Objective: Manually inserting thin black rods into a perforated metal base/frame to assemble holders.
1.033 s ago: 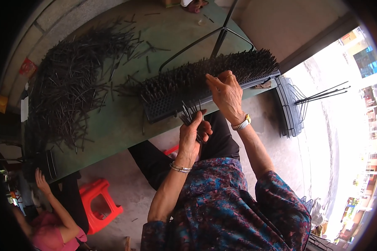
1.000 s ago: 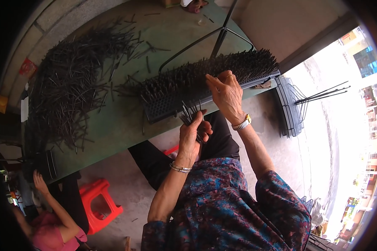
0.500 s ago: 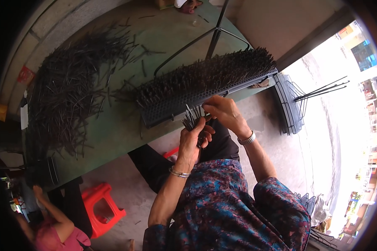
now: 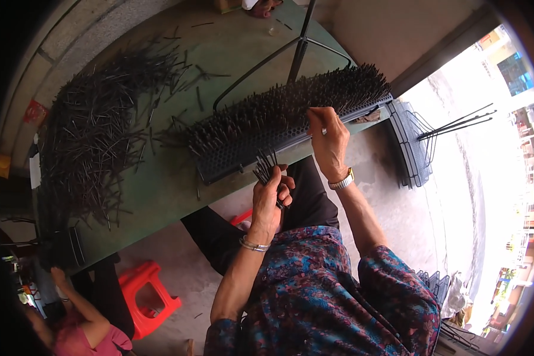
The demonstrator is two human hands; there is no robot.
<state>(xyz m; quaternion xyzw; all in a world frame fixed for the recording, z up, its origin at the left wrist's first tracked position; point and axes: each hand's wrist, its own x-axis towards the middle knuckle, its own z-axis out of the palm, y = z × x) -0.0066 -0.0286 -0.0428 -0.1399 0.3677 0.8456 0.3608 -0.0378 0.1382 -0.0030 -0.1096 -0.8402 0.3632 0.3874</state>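
Green table [image 4: 160, 190], red label [image 4: 37, 111] far left, left hand [image 4: 270, 196] gripping black pins [image 4: 266, 167], right hand [image 4: 328, 137] pinching one

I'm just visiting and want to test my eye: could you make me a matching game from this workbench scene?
Things:
1. left hand
2. right hand
3. loose black sticks
4. red stool

Places or states:
A. heaped on the green table's left part
B. on the floor under the table edge
C. grips a small bundle of sticks
D. fingers pinch at the studded black board

Pairs: 1-C, 2-D, 3-A, 4-B
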